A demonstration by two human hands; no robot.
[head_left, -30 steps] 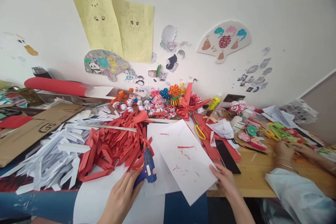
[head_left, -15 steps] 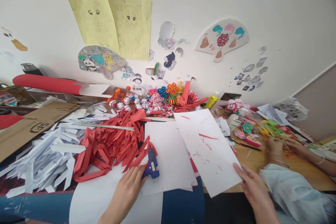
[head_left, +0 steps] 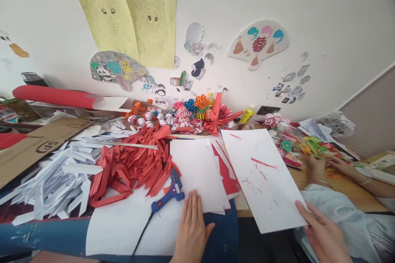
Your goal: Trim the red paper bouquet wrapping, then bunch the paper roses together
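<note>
- Pinching the sheet (head_left: 268,207) at its near right corner between thumb and fingers of the right hand (head_left: 324,232); holding it slantwise, just right of the stack (head_left: 200,172), across the front edge of the bench (head_left: 296,178).
- Resting the left hand (head_left: 191,230) on the stack's near edge, fingers straight and pressed together, thumb standing off, gripping nothing.
- Carrying red bits (head_left: 263,163) on the sheet; not telling from here whether loose or stuck. Probably best holding level and moving slowly, risking a spill by tilting.
- Likely risking a sag by one-corner gripping; perhaps supporting the far end too.
- Noting the glue gun (head_left: 169,196) lying just left of the left hand, light showing; best guarding fingers from its nozzle.
- Minding a co-worker's sleeve (head_left: 338,211) close on the right.
</note>
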